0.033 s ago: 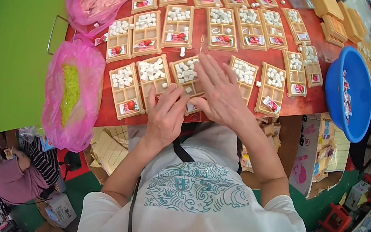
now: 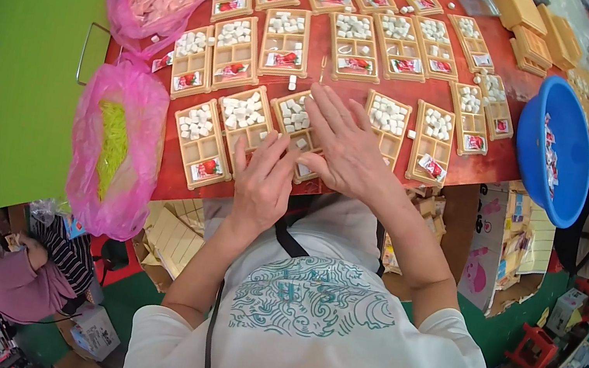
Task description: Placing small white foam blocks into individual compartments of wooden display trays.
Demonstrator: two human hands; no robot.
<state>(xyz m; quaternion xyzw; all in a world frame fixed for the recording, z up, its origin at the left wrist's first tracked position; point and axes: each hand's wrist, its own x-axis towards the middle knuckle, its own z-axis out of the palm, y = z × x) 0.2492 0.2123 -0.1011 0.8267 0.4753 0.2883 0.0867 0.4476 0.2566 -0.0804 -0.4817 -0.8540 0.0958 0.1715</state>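
Tray (image 2: 305, 141) with white pieces (image 2: 294, 115): near worktop (image 2: 475, 166) edge, likely for reach; left hand (image 2: 262, 181), right hand (image 2: 350, 151) over it, grips hidden.

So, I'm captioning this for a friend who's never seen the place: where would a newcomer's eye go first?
Probably to the rows of tan compartment trays with white pieces, spread across the red table. Bright colour pulls next: the big blue basin at the right and the pink bag around something yellow-green at the left. Both hands meet at a tray in the nearest row.
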